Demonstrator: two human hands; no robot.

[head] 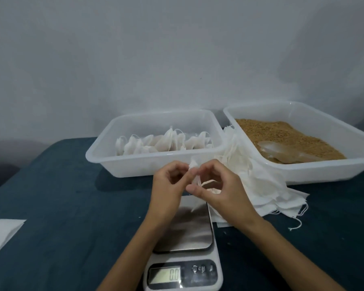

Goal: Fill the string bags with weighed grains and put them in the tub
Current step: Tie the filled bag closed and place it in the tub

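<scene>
Both hands, left hand [169, 181] and right hand [221, 185], pinch one string bag [194, 177] between fingertips, above the scale [184, 234]. Bag judged thin, limp, nearly weightless; best gripped at the mouth edges. Tub [156, 162] lies just beyond the fingers.

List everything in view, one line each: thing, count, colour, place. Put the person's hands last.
Tub of filled bags: one, translucent white, back centre of table.
Filled string bags: many, white, inside that tub.
Tub of grains: one, translucent white, back right.
Grains: tan heap, in the right tub.
Scoop: one, clear, lying in the grains.
Empty string bags: a pile, white, between the tubs.
Scale: one, steel top, front centre, reads 0.0.
Paper sheet: one, white, left edge.
Table cover: dark teal.
String bag: one, white, held above the scale.
Left hand: pinches the bag.
Right hand: pinches the bag.
</scene>
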